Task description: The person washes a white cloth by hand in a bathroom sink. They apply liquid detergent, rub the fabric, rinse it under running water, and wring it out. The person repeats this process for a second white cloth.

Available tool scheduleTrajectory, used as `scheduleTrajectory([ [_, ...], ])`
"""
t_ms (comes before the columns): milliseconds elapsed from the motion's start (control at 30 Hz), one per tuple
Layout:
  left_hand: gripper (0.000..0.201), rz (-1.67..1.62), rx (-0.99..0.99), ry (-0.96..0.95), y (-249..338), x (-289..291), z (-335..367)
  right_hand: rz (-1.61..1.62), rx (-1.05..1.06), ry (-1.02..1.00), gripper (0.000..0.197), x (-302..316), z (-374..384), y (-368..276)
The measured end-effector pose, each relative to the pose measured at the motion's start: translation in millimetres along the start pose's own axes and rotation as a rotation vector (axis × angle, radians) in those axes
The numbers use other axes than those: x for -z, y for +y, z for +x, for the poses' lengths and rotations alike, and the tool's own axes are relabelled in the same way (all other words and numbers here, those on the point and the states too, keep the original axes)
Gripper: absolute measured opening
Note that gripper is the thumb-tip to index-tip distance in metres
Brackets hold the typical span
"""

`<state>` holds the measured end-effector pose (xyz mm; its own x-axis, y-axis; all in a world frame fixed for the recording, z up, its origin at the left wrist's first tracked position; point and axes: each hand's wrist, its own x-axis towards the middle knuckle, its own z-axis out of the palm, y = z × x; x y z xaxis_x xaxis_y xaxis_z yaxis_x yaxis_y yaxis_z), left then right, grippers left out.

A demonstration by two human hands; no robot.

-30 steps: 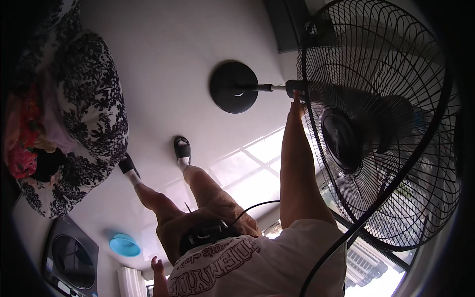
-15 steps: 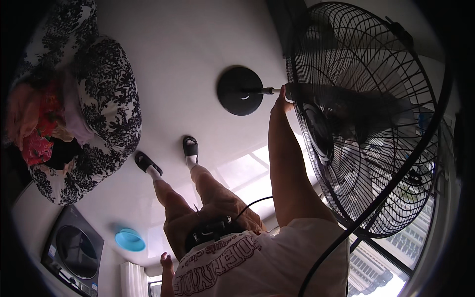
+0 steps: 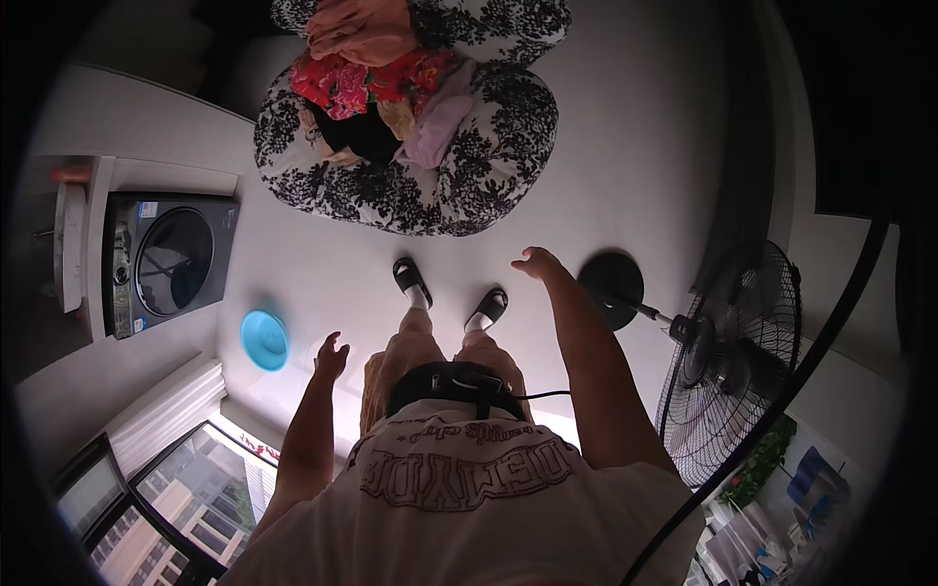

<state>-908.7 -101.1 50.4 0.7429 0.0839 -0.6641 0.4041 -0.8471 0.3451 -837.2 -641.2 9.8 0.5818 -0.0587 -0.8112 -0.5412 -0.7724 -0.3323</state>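
Note:
My right hand (image 3: 535, 263) is off to the right in front of me, holding nothing, its fingers loosely apart. It is nearest to the round black base (image 3: 612, 290) of a standing fan (image 3: 728, 366), without touching it. My left hand (image 3: 334, 356) hangs beside my left leg, empty, with the fingers spread. Ahead of my feet lies a padded black-and-white patterned lounger (image 3: 498, 146). Clothes are heaped on it: a red floral cloth (image 3: 337, 86), an orange-pink garment (image 3: 362, 31) and a pale lilac one (image 3: 435, 127).
A dark front-loading washing machine (image 3: 176, 264) stands at the left, with a blue basin (image 3: 265, 341) on the floor nearer me. Windows (image 3: 186, 488) fill the near left. A black cable (image 3: 743, 459) crosses on the right. A dark curtain (image 3: 747, 146) hangs at the far right.
My right hand has let go of the fan's pole and moved away from it. My view has turned left, bringing the lounger ahead and the fan to my right. The left hand shows more fully.

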Motion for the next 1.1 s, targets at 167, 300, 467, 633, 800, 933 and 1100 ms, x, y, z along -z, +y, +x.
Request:
scheduleTrajectory([
  [167,0.052,0.105,-0.036,-0.038,47,58,3,0.391,-0.087,0.117,0.063,37,27,-100],
  [300,0.05,-0.039,-0.29,0.111,42,101,24,0.706,-0.123,0.268,0.057,62,78,-150],
  [467,0.048,-0.429,-0.264,0.2,67,144,28,0.098,0.034,0.64,0.09,79,131,-207],
  [633,0.05,-0.763,-0.174,0.115,72,135,45,-0.489,0.139,0.647,0.092,100,180,-252],
  [800,0.05,-0.876,-0.166,0.068,126,126,49,-0.852,0.413,0.812,0.064,109,247,-249],
  [933,0.055,-0.939,-0.172,-0.006,188,124,89,-0.508,0.836,0.509,0.038,131,294,-221],
  [1100,0.068,-1.249,-0.064,-0.278,277,107,144,0.268,0.553,0.154,0.05,171,218,-245],
])
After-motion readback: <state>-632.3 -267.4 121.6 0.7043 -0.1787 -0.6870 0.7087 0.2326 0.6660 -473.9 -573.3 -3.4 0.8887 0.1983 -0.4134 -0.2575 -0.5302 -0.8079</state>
